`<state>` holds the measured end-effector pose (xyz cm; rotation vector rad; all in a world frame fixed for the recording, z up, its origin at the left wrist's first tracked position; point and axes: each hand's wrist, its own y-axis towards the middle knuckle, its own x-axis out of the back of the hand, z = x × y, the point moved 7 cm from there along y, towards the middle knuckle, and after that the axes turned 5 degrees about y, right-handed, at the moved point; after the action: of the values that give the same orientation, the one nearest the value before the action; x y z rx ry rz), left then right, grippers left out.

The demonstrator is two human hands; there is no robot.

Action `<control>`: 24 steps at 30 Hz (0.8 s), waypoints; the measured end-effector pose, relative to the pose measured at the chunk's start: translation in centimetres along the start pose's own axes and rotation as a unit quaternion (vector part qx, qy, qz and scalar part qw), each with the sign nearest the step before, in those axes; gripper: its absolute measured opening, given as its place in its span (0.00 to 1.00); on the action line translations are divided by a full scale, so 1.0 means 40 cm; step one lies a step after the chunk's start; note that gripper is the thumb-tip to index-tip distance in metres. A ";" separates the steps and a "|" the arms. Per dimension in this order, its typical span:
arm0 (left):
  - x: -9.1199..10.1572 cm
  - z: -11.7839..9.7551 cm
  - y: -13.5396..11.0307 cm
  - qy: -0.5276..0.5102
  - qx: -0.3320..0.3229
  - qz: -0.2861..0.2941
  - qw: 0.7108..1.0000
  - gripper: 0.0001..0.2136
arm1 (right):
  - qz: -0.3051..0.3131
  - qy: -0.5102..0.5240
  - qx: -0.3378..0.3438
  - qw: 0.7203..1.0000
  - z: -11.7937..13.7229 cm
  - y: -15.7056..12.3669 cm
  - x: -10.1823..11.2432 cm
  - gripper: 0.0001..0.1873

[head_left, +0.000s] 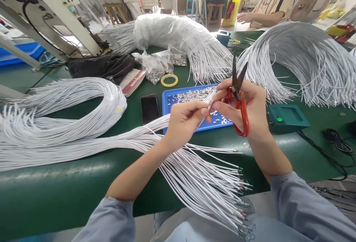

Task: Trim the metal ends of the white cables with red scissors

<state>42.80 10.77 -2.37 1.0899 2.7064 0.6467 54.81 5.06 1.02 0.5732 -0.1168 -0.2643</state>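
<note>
My left hand [185,119] is closed in a pinch on the end of a thin white wire [207,109], held above a blue tray [167,99]. My right hand [247,108] grips red-handled scissors [239,97], blades open and pointing up, while its fingertips meet the same wire end. A long bundle of white wires [194,175] runs from the left across the green table [55,186] and fans out over its front edge towards my lap. The blue tray holds several small metal terminals [191,94].
A black phone [149,108], a tape roll [169,80], bags of metal parts [154,68] and a green box with a button [286,116] lie around the tray. Large coils of white wire [300,56] sit left, back and right. Another person [267,10] sits at the far side.
</note>
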 end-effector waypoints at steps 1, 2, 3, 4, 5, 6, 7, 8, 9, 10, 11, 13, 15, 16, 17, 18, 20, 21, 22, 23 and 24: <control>-0.001 -0.001 0.000 0.000 0.000 0.001 1.000 0.13 | -0.003 -0.002 0.002 1.000 0.001 -0.001 0.001 0.11; -0.002 -0.001 0.000 0.000 0.002 0.003 1.000 0.13 | -0.004 -0.003 0.002 1.000 0.001 -0.001 0.002 0.11; -0.003 -0.002 0.000 0.000 0.003 0.003 1.000 0.13 | -0.004 -0.001 0.003 1.000 0.000 -0.002 0.002 0.11; -0.004 -0.003 0.000 0.001 0.005 0.004 1.000 0.14 | -0.003 0.002 0.002 1.000 -0.001 -0.002 0.001 0.11; -0.005 -0.004 0.000 0.004 0.007 0.005 1.000 0.14 | 0.001 0.007 0.001 1.000 -0.003 -0.002 -0.001 0.11; -0.007 -0.005 0.000 0.008 0.008 0.006 1.000 0.15 | 0.004 0.012 0.001 1.000 -0.004 -0.002 -0.003 0.11; -0.008 -0.006 0.000 0.013 0.009 0.007 1.000 0.15 | 0.006 0.016 0.002 1.000 -0.005 -0.002 -0.004 0.11; -0.009 -0.007 0.000 0.020 0.007 0.007 1.000 0.15 | 0.006 0.018 0.002 1.000 -0.005 -0.002 -0.006 0.11; -0.009 -0.008 0.001 0.025 0.004 0.004 1.000 0.15 | 0.005 0.019 0.002 1.000 -0.005 -0.002 -0.007 0.11; -0.008 -0.009 0.002 0.031 -0.002 -0.002 1.000 0.15 | 0.001 0.017 0.002 1.000 -0.005 -0.002 -0.007 0.11; -0.005 -0.011 0.002 0.036 -0.009 -0.011 0.999 0.14 | -0.005 0.014 0.001 1.000 -0.005 -0.002 -0.006 0.10; 0.001 -0.016 0.002 0.051 -0.025 -0.035 0.998 0.12 | -0.014 0.008 -0.001 1.000 -0.004 -0.003 -0.004 0.10; 0.009 -0.021 -0.001 0.079 -0.039 -0.063 0.994 0.10 | -0.015 0.008 -0.003 1.000 -0.003 -0.003 -0.003 0.10; 0.013 -0.025 -0.003 0.094 -0.046 -0.077 0.991 0.08 | -0.012 0.009 -0.004 1.000 -0.003 -0.003 -0.003 0.10; 0.016 -0.029 -0.006 0.107 -0.055 -0.089 0.989 0.07 | -0.007 0.008 -0.004 1.000 -0.002 -0.003 -0.003 0.09; 0.017 -0.033 -0.009 0.117 -0.064 -0.098 0.986 0.06 | -0.005 0.006 -0.003 1.000 -0.001 -0.004 -0.003 0.09; 0.017 -0.041 -0.013 0.133 -0.081 -0.106 0.982 0.04 | -0.003 -0.005 0.001 1.000 0.003 -0.005 -0.001 0.08; 0.017 -0.043 -0.016 0.142 -0.086 -0.110 0.980 0.04 | -0.004 -0.011 0.006 1.000 0.006 -0.007 -0.001 0.08; 0.018 -0.045 -0.017 0.152 -0.090 -0.116 0.977 0.05 | -0.006 -0.019 0.012 1.000 0.009 -0.008 0.000 0.08; 0.019 -0.046 -0.019 0.162 -0.093 -0.122 0.975 0.05 | -0.009 -0.027 0.019 0.999 0.011 -0.010 0.001 0.09; 0.020 -0.046 -0.020 0.169 -0.096 -0.130 0.972 0.05 | -0.012 -0.035 0.025 0.999 0.014 -0.012 0.001 0.10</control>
<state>41.15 10.18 -1.06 0.6117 2.9112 1.1037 54.63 4.36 1.21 0.6146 -0.1845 -0.3045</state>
